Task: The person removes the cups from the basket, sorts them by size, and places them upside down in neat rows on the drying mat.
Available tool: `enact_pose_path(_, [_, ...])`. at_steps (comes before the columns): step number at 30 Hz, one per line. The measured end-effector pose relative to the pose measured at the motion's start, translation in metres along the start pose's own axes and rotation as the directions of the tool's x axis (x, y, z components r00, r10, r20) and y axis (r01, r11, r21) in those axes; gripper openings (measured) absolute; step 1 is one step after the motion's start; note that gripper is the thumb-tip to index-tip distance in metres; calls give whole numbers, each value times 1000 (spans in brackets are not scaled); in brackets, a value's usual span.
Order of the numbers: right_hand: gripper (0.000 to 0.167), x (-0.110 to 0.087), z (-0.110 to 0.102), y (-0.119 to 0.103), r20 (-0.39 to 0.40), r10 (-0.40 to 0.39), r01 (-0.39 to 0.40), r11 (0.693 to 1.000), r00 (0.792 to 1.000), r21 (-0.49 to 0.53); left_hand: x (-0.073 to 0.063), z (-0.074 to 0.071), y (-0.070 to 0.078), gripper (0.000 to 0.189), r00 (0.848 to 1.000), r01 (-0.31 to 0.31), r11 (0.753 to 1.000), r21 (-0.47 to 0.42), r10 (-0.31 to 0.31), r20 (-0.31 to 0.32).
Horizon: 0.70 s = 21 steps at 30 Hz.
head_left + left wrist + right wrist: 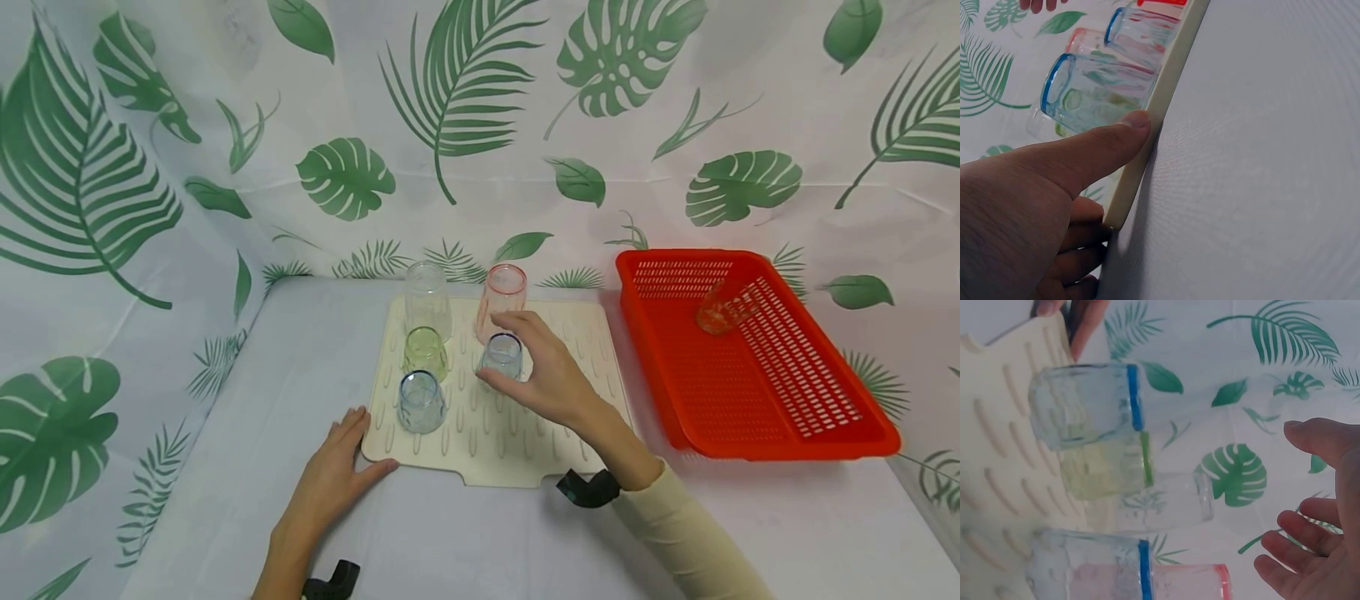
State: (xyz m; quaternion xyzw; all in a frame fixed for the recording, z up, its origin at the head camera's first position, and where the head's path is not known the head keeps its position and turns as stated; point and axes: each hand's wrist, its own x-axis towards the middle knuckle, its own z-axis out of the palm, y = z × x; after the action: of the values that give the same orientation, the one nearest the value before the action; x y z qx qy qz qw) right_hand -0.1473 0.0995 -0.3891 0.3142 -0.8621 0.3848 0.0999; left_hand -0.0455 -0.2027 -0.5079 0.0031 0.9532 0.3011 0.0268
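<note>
Several drinking glasses stand upright on a cream ridged draining board (pixel 502 450). My right hand (pixel 551 375) spreads its thumb and fingers about a small blue-rimmed glass (pixel 501 357) in the head view; in the right wrist view a gap shows between fingers and glass. Behind it is a taller pink-rimmed glass (pixel 506 292). On the left side are another blue-rimmed glass (pixel 422 404), a green-tinted glass (pixel 426 352) and a tall clear glass (pixel 427 296). My left hand (pixel 326 475) holds the board's near left corner, thumb (pixel 1113 140) on the front edge, fingers along the side.
A red plastic basket (pixel 660 392) with slotted walls stands right of the board, a clear glass (pixel 723 308) lying inside it. White cloth (pixel 247 367) covers the table. A leaf-printed sheet (pixel 480 192) rises behind the board and along the left.
</note>
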Motion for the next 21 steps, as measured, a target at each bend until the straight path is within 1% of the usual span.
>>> enact_pose_path(7, [67,2,-18,7,-28,-7,5,997,1000,-79,0,-1,1,92,1000,-4,1000,7,4,-2])
enact_pose_path(14, [67,5,-42,14,-41,42,-47,989,998,-142,1,-1,0,93,1000,10,1000,9,-10,14])
enact_pose_path(21, [70,7,-69,23,-83,77,-91,980,994,-178,1,0,1,93,1000,9,1000,4,-9,12])
